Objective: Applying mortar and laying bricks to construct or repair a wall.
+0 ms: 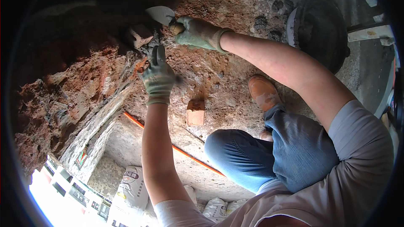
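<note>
Right arm extended forward-left; right hand [197, 32] gripping trowel [161, 15] by handle. Left arm forward; left hand [158, 77] unclenched, fingers extended, brick [142, 36] ahead-left.

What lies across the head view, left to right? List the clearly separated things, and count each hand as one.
Printed white sack → left gloved hand → right gloved hand → brown shoe → round basin.
</note>
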Tool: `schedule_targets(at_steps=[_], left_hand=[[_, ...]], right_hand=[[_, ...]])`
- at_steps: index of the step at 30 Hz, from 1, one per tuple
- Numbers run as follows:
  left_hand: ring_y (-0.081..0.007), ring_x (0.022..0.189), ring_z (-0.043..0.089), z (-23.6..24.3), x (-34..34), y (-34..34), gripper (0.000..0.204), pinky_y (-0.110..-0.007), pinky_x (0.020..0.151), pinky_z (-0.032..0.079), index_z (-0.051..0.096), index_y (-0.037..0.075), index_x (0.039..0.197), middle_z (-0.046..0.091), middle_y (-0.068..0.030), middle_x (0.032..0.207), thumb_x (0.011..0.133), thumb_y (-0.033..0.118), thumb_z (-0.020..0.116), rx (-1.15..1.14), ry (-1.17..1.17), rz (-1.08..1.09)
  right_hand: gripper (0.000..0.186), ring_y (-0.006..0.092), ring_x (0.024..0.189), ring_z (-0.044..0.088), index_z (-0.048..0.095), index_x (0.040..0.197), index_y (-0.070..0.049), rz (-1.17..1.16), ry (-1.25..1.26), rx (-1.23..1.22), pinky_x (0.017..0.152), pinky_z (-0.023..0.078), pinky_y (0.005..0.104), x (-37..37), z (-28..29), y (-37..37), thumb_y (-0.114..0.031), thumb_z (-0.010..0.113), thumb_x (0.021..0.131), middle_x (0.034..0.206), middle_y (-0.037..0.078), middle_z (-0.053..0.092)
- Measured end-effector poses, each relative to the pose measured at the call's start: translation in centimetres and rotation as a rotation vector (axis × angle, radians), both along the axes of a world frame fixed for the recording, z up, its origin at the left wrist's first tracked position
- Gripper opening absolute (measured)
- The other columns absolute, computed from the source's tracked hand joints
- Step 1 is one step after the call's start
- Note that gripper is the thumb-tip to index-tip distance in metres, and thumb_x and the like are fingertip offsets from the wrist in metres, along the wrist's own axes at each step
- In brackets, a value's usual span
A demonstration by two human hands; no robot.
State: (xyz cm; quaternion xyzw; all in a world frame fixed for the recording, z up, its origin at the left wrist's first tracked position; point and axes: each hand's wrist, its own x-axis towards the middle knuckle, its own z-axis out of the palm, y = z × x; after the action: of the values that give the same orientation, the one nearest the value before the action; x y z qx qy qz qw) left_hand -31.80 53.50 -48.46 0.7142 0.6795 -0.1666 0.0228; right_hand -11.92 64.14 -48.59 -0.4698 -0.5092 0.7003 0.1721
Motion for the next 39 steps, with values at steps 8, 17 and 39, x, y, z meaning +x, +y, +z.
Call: schedule_targets(at_steps=[8, 17, 39], left_hand=[[-0.0317, 0.071, 0.071, -1.0, -2.0, 9.0, 0.091, -0.044, 0.057, 0.058, -0.003, -0.009, 0.15, 0.065, -0.0268, 0.099, 0.093, 0.031, 0.055, 0.124, 0.136, 0.165], [-0.039, 0.101, 0.068, 0.8, 1.0, 11.6, 0.09, -0.047, 0.081, 0.057, 0.006, -0.007, 0.151, 0.062, -0.0308, 0.114, 0.085, 0.017, 0.063, -0.039, -0.011, 0.369], [-0.044, 0.115, 0.058, 0.0, -1.0, 10.8, 0.094, -0.05, 0.089, 0.053, 0.023, 0.001, 0.15, 0.039, -0.0271, 0.145, 0.083, 0.042, 0.075, 0.087, -0.058, 0.335]], right_hand=[[0.039, 0.0102, 0.076, 0.06, 0.061, 0.126, -0.01, 0.037, 0.038, 0.2, 0.065, 0.051, 0.0274, 0.9, 0.4, 0.3, -0.014, 0.067, 0.088, 0.089, 0.0, 0.064], [0.027, 0.0093, 0.07, 0.062, 0.068, 0.116, -0.01, -0.012, -0.031, 0.016, 0.066, 0.051, 0.0298, 1.1, 0.7, 0.1, -0.024, 0.065, 0.093, 0.079, 0.006, 0.069], [0.032, 0.0125, 0.066, 0.063, 0.065, 0.112, -0.005, -0.175, 0.229, -0.091, 0.062, 0.058, 0.0289, -0.8, -0.3, -2.3, -0.033, 0.059, 0.097, 0.085, 0.006, 0.068]])
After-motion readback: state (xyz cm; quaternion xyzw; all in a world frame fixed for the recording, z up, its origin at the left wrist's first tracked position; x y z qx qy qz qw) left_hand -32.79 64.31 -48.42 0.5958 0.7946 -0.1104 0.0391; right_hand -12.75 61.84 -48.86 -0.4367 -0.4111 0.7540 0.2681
